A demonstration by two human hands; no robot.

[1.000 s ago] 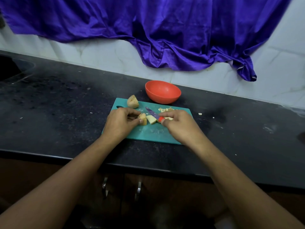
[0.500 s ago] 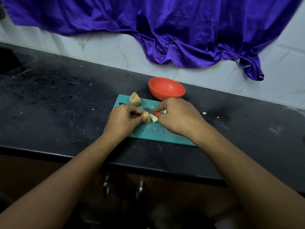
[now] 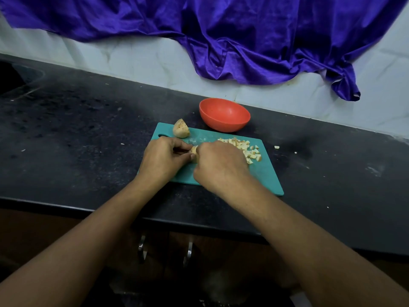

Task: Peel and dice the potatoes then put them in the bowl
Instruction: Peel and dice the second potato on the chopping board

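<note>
At mid-frame the left hand (image 3: 163, 158) pinches a potato piece (image 3: 194, 151) with curled fingers; the right hand (image 3: 219, 162) is curled tight against it, what it grips hidden (a slip in a cut this close could nick the left fingertips). Beyond, dice (image 3: 247, 151) lie loose on the board (image 3: 265, 175), short of the bowl (image 3: 224, 115); a careless sweep could scatter them

Nothing readable here, honestly. The bowl (image 3: 224, 125), the cutting board (image 3: 265, 173) and the purple cloth (image 3: 243, 41) are all plain, with no labels, brands or numbers I can make out.
</note>
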